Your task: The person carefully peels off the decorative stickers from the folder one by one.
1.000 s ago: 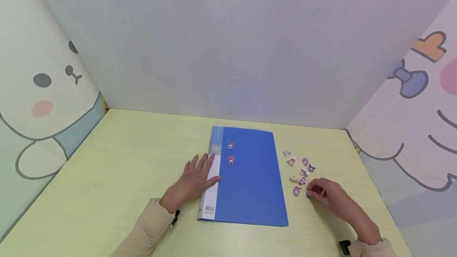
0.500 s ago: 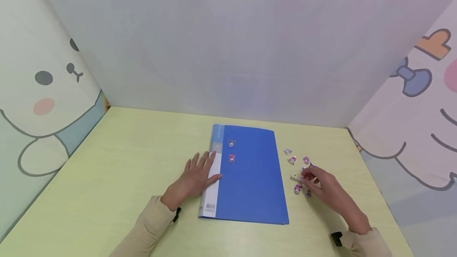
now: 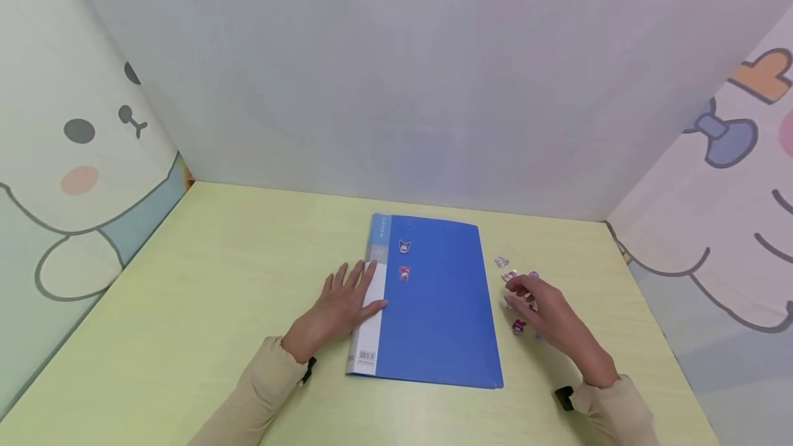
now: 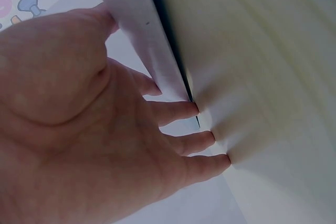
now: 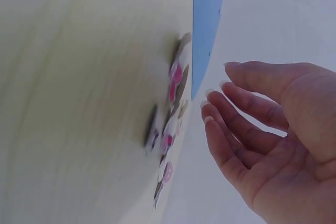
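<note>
A blue ring binder (image 3: pixel 442 322) with a white and light-blue spine lies closed on the table. My left hand (image 3: pixel 337 308) rests on its spine, fingers spread; in the left wrist view the fingertips reach past the spine edge to the table. Two small character stickers, a dark-eared one (image 3: pixel 405 246) and a pink one (image 3: pixel 405 273), lie on the upper left of the cover. Right of the binder, my right hand (image 3: pixel 548 308) hovers over several small character stickers (image 5: pixel 169 137), hiding some. Its fingers are loosely bent, thumb apart, with nothing between them in the right wrist view.
A pale sticker (image 3: pixel 501 261) lies beyond the right hand, and a magenta one (image 3: pixel 518 326) nearer the front, beside the binder. The pale yellow table (image 3: pixel 260 246) meets a grey-white back wall (image 3: pixel 396 88). Cartoon-printed panels stand at left and right.
My right hand has moved left and away from me across the stickers, toward the binder. The left hand stays on the spine. The head view has shifted slightly.
</note>
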Demonstrator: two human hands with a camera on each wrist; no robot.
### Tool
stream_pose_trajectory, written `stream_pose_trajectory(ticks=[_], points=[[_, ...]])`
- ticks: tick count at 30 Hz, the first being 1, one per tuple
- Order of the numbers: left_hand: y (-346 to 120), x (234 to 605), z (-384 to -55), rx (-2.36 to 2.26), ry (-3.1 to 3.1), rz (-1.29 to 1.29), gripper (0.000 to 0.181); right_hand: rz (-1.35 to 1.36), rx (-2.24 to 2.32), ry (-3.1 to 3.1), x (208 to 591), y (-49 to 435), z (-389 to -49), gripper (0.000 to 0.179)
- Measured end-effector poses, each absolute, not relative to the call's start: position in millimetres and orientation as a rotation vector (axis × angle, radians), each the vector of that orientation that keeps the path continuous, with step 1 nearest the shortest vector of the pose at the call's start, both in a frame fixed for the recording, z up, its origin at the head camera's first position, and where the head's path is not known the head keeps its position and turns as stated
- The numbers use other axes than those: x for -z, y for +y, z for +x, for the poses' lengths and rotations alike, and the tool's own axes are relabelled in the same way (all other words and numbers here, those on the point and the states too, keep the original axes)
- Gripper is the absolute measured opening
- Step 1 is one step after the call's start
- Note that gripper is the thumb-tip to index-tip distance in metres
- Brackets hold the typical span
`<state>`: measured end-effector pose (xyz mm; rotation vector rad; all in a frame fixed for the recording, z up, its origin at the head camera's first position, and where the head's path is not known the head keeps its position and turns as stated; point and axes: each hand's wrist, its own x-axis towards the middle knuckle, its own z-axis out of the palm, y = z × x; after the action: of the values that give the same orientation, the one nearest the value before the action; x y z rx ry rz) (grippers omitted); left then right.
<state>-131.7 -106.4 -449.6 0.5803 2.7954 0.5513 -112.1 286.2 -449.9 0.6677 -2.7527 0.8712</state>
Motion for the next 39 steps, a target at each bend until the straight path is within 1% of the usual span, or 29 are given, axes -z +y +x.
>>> stream_pose_trajectory(ticks=[6,13,18,27,39], points=[[-105.8,450.4,-132.3,-0.553,2.792,0.576,0.078,0.748,-0.845,-2.667,450.2,275.2,-121.0,0.019],[-106.1,451.6,-132.4,-0.524,2.817,0.598,0.077,0.649,-0.854,-2.772,444.7,266.2,-127.5,0.018],[-105.7,449.9,-133.4,-0.510,2.813,0.602,0.077,0.608,-0.855,-2.817,442.8,261.2,-130.3,0.021],[-106.0,451.2,-133.2,-0.515,2.809,0.594,0.077,0.712,-0.886,-2.763,445.7,251.9,-134.8,0.022],[-106.3,451.9,-133.7,-0.505,2.816,0.602,0.078,0.751,-0.932,-2.767,447.1,232.9,-148.5,0.021]])
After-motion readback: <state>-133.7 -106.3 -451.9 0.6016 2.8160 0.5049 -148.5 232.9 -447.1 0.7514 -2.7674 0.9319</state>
